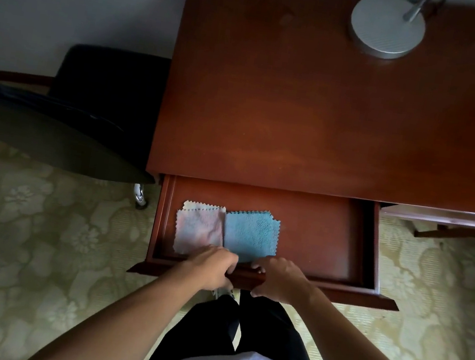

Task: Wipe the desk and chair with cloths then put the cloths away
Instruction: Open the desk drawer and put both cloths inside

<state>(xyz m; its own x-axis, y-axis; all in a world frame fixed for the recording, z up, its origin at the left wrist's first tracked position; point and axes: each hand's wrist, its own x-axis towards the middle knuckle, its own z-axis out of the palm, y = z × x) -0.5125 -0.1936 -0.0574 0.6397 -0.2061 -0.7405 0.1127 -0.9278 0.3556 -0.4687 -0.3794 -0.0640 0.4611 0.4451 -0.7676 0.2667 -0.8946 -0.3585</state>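
The drawer [328,238] of the red-brown wooden desk [315,114] stands pulled out. Inside it, side by side at the left, lie a folded pink cloth [199,228] and a folded blue cloth [251,233]. My left hand [213,268] and my right hand [275,278] both grip the drawer's front edge near its middle, fingers curled over the rim, just in front of the cloths. A dark chair [54,129] stands to the left of the desk.
A round silver lamp base [387,25] sits at the desk's far right. A second part-open drawer [450,222] shows at the right. Patterned green carpet [23,241] covers the floor, and my legs stand right before the drawer.
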